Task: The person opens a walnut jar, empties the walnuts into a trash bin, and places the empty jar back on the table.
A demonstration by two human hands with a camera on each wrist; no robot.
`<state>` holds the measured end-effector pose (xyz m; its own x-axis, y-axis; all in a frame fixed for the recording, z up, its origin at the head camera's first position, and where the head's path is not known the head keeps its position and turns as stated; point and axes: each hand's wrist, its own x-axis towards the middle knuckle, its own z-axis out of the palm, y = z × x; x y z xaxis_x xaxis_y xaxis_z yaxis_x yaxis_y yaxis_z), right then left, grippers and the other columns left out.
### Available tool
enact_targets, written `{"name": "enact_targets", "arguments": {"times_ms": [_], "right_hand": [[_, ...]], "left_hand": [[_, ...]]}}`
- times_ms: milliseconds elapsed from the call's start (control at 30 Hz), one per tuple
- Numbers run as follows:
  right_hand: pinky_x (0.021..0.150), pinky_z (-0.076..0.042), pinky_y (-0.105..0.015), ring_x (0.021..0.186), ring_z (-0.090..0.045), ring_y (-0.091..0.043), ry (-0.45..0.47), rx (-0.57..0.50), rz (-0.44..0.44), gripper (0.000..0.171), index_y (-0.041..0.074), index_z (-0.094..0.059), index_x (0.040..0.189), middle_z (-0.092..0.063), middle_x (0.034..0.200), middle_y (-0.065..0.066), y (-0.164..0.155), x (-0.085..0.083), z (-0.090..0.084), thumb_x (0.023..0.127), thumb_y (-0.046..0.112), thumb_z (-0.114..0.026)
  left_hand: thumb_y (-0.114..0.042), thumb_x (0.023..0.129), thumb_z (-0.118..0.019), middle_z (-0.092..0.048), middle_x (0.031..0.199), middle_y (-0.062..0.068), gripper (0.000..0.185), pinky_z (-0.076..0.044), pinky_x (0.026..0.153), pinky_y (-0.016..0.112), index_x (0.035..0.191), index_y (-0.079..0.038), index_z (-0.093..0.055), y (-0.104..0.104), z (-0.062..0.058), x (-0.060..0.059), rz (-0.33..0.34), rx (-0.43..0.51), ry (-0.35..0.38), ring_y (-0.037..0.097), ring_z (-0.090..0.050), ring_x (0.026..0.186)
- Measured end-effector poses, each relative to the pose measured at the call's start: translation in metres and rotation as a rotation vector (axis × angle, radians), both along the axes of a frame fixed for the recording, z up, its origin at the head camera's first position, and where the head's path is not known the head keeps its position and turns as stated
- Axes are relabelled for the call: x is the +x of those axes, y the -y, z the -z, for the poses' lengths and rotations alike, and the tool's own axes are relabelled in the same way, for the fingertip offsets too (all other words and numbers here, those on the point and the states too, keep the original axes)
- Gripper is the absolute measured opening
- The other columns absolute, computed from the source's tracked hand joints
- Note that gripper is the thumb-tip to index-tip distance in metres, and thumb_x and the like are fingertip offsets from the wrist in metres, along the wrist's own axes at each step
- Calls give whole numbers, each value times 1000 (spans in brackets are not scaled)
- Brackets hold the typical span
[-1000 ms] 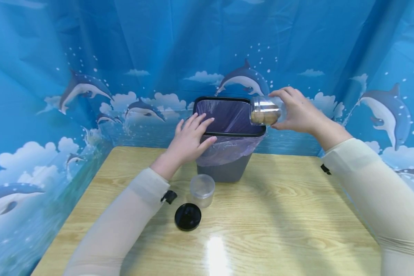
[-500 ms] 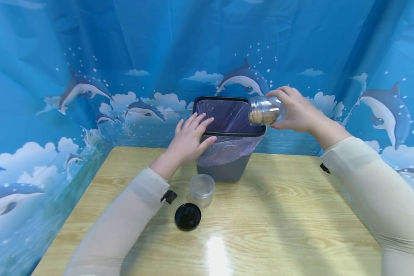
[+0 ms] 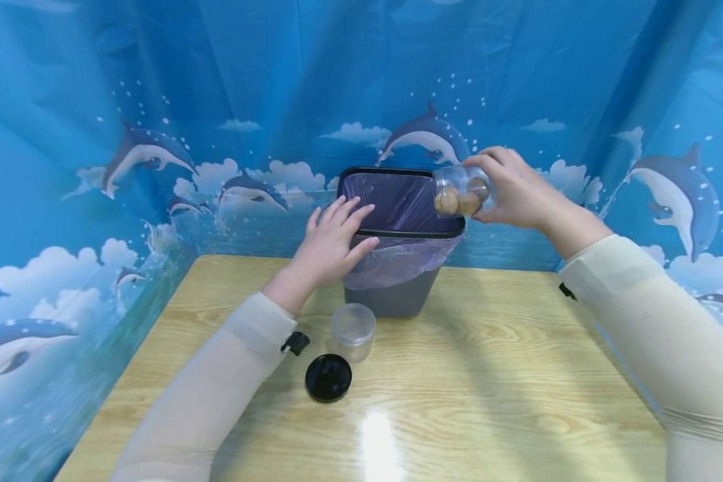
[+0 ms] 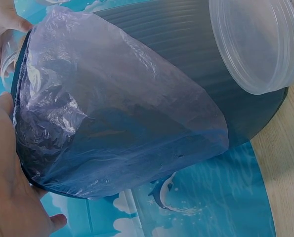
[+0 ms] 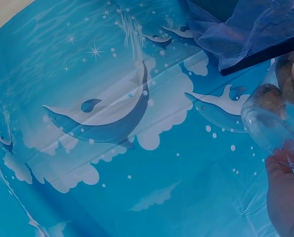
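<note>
A grey waste bin (image 3: 394,298) lined with a purple plastic bag (image 3: 397,261) stands at the far side of the wooden table (image 3: 488,388). My left hand (image 3: 331,244) rests with straight fingers on the bin's near left rim; in the left wrist view the palm (image 4: 3,187) lies against the bagged rim (image 4: 112,113). My right hand (image 3: 515,187) grips a clear jar (image 3: 458,191) tilted mouth-down over the bin's right rim, brown round pieces (image 3: 448,203) inside it. The right wrist view shows the jar (image 5: 273,111) beside the bin's edge (image 5: 265,54).
An empty clear jar (image 3: 353,331) stands in front of the bin, a black lid (image 3: 328,377) lying flat just before it. A blue dolphin-print curtain (image 3: 217,100) closes off the back and both sides of the table.
The right hand has tipped the jar further, mouth lower and slightly left over the bin, and the brown pieces have slid toward the opening. The left hand has stayed on the rim.
</note>
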<state>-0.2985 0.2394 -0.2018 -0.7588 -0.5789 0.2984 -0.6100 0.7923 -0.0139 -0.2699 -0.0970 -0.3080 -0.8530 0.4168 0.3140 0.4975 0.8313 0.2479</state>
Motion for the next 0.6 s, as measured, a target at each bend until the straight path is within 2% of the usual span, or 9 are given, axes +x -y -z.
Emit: {"name": "enact_targets", "arguments": {"times_ms": [600], "right_hand": [[101, -37, -63, 136, -29, -46, -2, 95, -8, 88, 10, -41, 149, -34, 147, -24, 4, 3, -6, 74, 8, -88]], "left_hand": [[-66, 100, -33, -12, 167, 1, 70, -1, 119, 59, 160, -32, -20, 0, 2, -2, -2, -4, -9, 24, -1, 154]]}}
